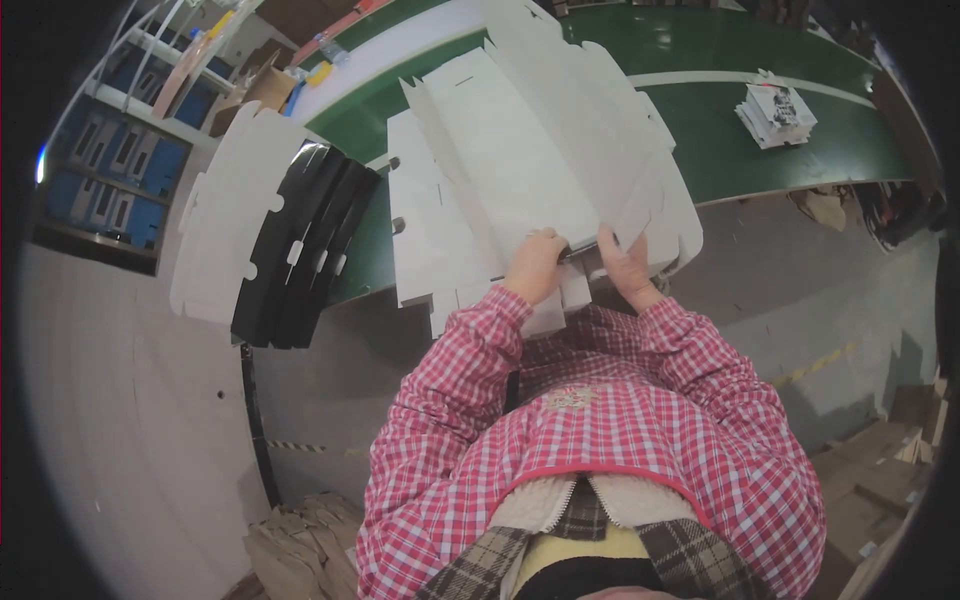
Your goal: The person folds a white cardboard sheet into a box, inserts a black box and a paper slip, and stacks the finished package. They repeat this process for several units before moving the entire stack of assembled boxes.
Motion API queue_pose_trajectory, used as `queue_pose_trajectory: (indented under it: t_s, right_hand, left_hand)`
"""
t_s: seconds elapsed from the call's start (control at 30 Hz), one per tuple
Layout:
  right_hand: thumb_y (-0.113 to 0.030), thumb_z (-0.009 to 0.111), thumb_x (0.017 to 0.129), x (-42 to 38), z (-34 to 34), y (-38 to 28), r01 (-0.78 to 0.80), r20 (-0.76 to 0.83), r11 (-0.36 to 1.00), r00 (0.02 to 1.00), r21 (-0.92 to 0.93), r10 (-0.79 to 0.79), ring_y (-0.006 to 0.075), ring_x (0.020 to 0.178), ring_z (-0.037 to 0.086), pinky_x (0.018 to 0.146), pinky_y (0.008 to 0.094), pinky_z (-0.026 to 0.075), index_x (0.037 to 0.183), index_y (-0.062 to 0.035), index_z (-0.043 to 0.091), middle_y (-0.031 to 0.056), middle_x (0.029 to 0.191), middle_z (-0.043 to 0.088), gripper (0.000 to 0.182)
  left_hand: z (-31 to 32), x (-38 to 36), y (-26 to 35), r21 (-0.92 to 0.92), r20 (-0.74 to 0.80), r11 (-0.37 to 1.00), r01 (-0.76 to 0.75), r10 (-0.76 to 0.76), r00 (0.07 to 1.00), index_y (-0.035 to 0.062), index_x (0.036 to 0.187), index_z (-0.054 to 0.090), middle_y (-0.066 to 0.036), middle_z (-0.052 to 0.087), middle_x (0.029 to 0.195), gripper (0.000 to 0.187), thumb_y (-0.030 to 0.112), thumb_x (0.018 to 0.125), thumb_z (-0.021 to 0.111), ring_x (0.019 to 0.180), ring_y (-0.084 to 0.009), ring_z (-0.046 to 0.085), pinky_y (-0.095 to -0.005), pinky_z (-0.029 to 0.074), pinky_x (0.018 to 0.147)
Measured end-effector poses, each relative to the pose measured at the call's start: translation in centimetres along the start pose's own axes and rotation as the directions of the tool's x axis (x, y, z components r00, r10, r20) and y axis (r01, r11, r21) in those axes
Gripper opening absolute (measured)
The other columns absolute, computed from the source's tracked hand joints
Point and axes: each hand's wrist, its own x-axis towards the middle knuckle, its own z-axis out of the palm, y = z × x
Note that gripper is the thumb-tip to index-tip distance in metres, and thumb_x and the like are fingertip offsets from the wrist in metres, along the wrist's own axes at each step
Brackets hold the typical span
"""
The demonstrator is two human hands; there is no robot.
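Observation:
A partly folded white cardboard box lies in front of me on a pile of flat white box blanks, its side walls and flaps standing up. At its near edge my left hand is closed, fingers bent over the cardboard at a small dark gap. My right hand grips the near right corner, thumb up against the inner face of the flap and the other fingers partly hidden behind the cardboard.
Folded boxes with black outsides stand in a row on the left, one white lid opened outward. A small stack of printed papers or cards sits on the green table at right. Brown cardboard lies on the floor.

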Motion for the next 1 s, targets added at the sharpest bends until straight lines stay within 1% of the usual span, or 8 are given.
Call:
queue_pose_trajectory:
  t_s: [0.17, 0.27, 0.37, 0.47, 0.57, 0.77, 0.87, 1.0]
  right_hand:
    - [-0.016, 0.053, 0.085, 0.0, -0.4, 0.3, -0.161, 0.075, 0.963, 0.986, 0.218, 0.148, 0.027, 0.107, 0.046, 0.099, 0.0352, 0.032, 0.114, -0.001, 0.048, 0.0124, 0.116, 0.051, 0.033]
    - [-0.021, 0.045, 0.089, -0.9, -1.7, -4.3, -0.289, 0.365, 0.934, 0.909, 0.209, 0.2, 0.0274, 0.116, 0.039, 0.104, 0.0347, 0.025, 0.126, -0.0066, 0.035, 0.0116, 0.126, 0.042, 0.042]
    - [-0.015, 0.051, 0.087, -1.4, -1.8, -3.6, -0.25, 0.33, 0.935, 0.93, 0.252, 0.16, 0.0233, 0.115, 0.04, 0.104, 0.0338, 0.027, 0.124, -0.0045, 0.039, 0.0117, 0.124, 0.044, 0.041]
    - [-0.02, 0.056, 0.084, -0.4, -3.7, -6.4, -0.318, 0.337, 0.925, 0.911, 0.209, 0.238, 0.0296, 0.117, 0.035, 0.106, 0.0352, 0.019, 0.128, -0.0065, 0.032, 0.0135, 0.126, 0.04, 0.052]
    - [-0.01, 0.057, 0.083, -0.2, -4.4, -5.0, -0.158, 0.28, 0.975, 0.954, 0.156, 0.11, 0.0283, 0.115, 0.04, 0.104, 0.0347, 0.026, 0.125, -0.0014, 0.036, 0.0154, 0.123, 0.044, 0.047]
    - [0.0, 0.063, 0.076, 0.9, -3.6, 0.7, 0.496, 0.088, 0.858, 0.868, -0.13, -0.489, 0.0255, 0.113, 0.042, 0.1, 0.033, 0.033, 0.122, 0.0014, 0.04, 0.0139, 0.121, 0.046, 0.052]
    - [-0.03, 0.056, 0.083, 1.1, -4.7, -7.4, -0.386, 0.261, 0.9, 0.907, 0.202, 0.33, 0.028, 0.112, 0.039, 0.101, 0.0394, 0.03, 0.127, -0.0098, 0.032, 0.0118, 0.12, 0.043, 0.053]
    - [-0.029, 0.068, 0.074, 3.0, -9.5, -4.0, -0.678, 0.231, 0.735, 0.72, 0.033, 0.654, 0.0173, 0.11, 0.047, 0.1, 0.0283, 0.033, 0.112, -0.0015, 0.054, 0.0092, 0.119, 0.05, 0.049]
  left_hand:
    - [-0.7, 0.9, 0.7, -0.079, 0.29, 0.997, 0.028, -0.004, 0.957, 0.0046, 0.074, 0.059, -0.012, 0.057, 0.078, 0.017, 0.003, 0.077, 0.043, 0.07, -0.0297, 0.053, -0.0375, 0.041, 0.064]
    - [-2.1, -2.5, 3.7, 0.3, 0.293, 0.945, -0.129, 0.037, 0.955, 0.0059, 0.079, 0.058, -0.009, 0.055, 0.079, 0.005, 0.006, 0.074, 0.058, 0.077, -0.0248, 0.053, -0.0346, 0.044, 0.071]
    - [-6.6, -5.4, 5.1, 0.149, 0.067, 0.986, -0.081, 0.071, 0.995, 0.0017, 0.081, 0.059, -0.012, 0.06, 0.08, 0.028, 0.027, 0.087, 0.047, 0.077, -0.026, 0.055, -0.0376, 0.044, 0.072]
    - [-11.2, -2.0, -0.8, 0.547, -0.012, 0.834, -0.08, 0.103, 0.995, 0.0102, 0.075, 0.065, -0.005, 0.062, 0.067, 0.025, 0.023, 0.087, 0.047, 0.066, -0.0255, 0.059, -0.0376, 0.048, 0.06]
    - [-11.0, 2.2, -6.1, 0.647, 0.356, 0.761, 0.038, -0.347, 0.868, 0.0058, 0.074, 0.06, -0.007, 0.061, 0.076, 0.046, 0.033, 0.092, 0.027, 0.074, -0.0229, 0.057, -0.0344, 0.043, 0.07]
    - [-11.4, 4.0, -11.7, 0.555, 0.581, 0.825, -0.105, -0.295, 0.759, 0.0069, 0.1, 0.056, -0.009, 0.056, 0.108, 0.041, 0.028, 0.091, 0.022, 0.102, -0.0239, 0.049, -0.0449, 0.026, 0.095]
    - [-14.2, 1.5, -8.1, 0.35, 0.591, 0.925, 0.147, -0.34, 0.731, 0.0072, 0.112, 0.051, -0.012, 0.053, 0.113, 0.044, 0.034, 0.088, 0.025, 0.101, -0.0284, 0.049, -0.0392, 0.035, 0.088]
    - [-15.5, -5.0, -11.0, -0.138, 0.091, 0.969, 0.206, -0.195, 0.977, 0.0152, 0.127, 0.039, -0.006, 0.034, 0.135, 0.046, 0.033, 0.086, 0.05, 0.123, -0.0213, 0.034, -0.0348, 0.023, 0.103]
